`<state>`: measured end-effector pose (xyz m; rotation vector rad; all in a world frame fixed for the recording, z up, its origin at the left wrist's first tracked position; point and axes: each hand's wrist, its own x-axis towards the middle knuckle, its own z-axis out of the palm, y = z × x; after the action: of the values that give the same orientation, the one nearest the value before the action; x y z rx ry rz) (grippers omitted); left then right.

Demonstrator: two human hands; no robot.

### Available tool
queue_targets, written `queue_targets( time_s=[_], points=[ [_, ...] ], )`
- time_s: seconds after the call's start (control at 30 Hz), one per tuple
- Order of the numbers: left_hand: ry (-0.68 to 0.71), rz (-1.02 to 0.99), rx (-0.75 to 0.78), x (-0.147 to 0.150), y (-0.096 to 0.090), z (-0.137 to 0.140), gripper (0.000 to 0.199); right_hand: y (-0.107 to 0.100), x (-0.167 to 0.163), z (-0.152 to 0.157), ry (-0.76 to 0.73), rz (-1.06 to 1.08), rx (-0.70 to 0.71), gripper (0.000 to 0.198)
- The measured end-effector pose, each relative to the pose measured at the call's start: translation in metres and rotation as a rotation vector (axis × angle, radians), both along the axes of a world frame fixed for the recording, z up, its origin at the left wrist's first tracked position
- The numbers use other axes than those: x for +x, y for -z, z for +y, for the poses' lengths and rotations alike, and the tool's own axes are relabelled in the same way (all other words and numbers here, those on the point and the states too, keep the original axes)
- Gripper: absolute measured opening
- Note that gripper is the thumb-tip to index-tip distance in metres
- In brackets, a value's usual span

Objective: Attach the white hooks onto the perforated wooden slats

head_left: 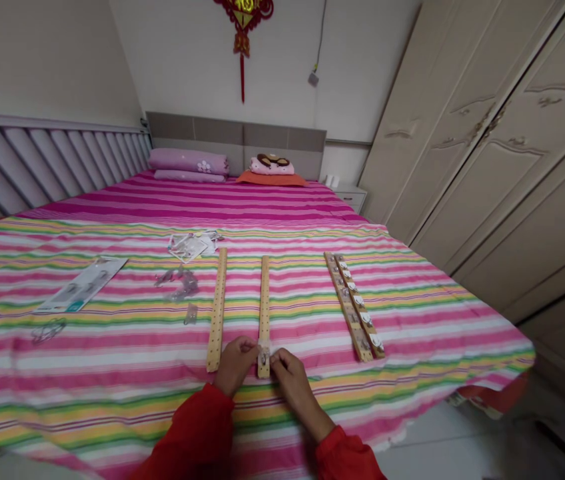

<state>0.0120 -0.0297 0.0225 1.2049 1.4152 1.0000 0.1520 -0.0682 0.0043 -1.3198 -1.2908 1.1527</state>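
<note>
The person's left hand (235, 363) and right hand (293, 383), fingers curled, are flanking a clear-backed metal hook (263, 357) lying on the near end of a perforated wooden strip (264, 307); whether either is gripping it, one cannot tell. Another wooden strip (217, 310) is lying just left, two hook-bearing strips (352, 307) well to the right. Farther left, a blister package (82, 285) is holding metal hooks, near some loose hooks (185, 285). A striped bedsheet (152, 373) is supporting everything; beyond, folded bedding (187, 161) is resting before a headboard (232, 133), a wardrobe (492, 133) standing at right.
</note>
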Motion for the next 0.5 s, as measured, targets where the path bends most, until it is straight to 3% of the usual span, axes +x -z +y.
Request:
queue_targets(
  time_s=[0.5],
  points=[
    [0.013,0.100,0.001,-0.0004,0.0077,0.0046,0.011,0.0054,-0.0013,-0.0006,0.032,-0.105,0.034,0.025]
  ],
)
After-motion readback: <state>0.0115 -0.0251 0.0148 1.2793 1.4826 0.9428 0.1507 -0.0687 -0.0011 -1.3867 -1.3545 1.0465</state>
